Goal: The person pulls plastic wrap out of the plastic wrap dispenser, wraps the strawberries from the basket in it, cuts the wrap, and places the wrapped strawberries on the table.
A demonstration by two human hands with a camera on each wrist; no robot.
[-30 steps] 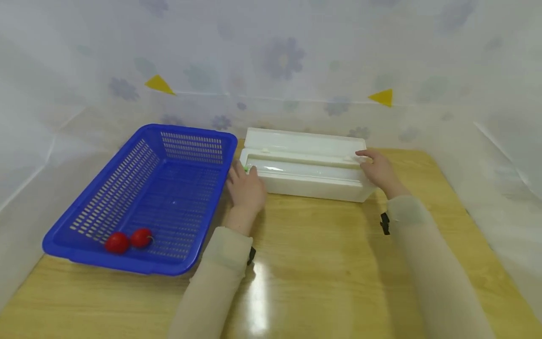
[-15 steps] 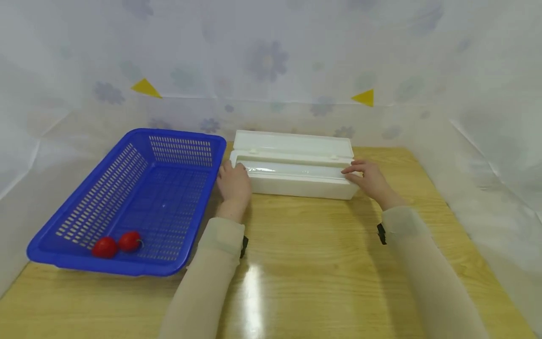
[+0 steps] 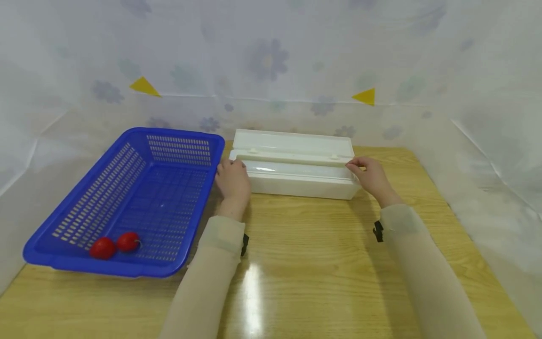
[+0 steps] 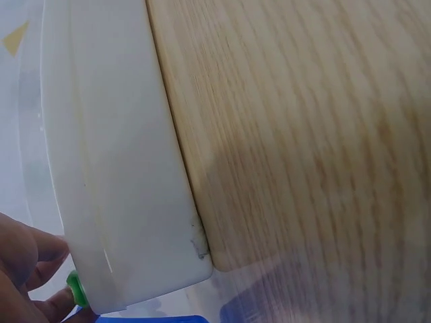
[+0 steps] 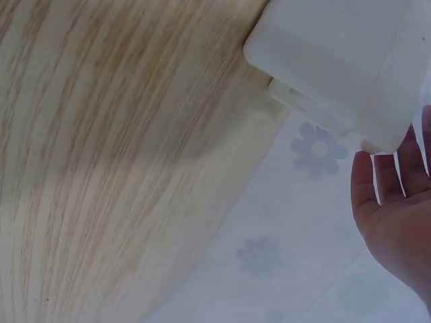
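At the far side of a wooden table, a white cling-film dispenser, lid open. At its left end, left hand pinching a green slider; at its right end, right hand, thumb and forefinger together, grip impossible to tell. Farther left, a blue slatted basket containing two round red pieces of produce.

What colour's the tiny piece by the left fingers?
Green: the tiny curved piece, clearest in the left wrist view.

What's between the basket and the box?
The left hand: the head view shows it between the basket and the box's near end.
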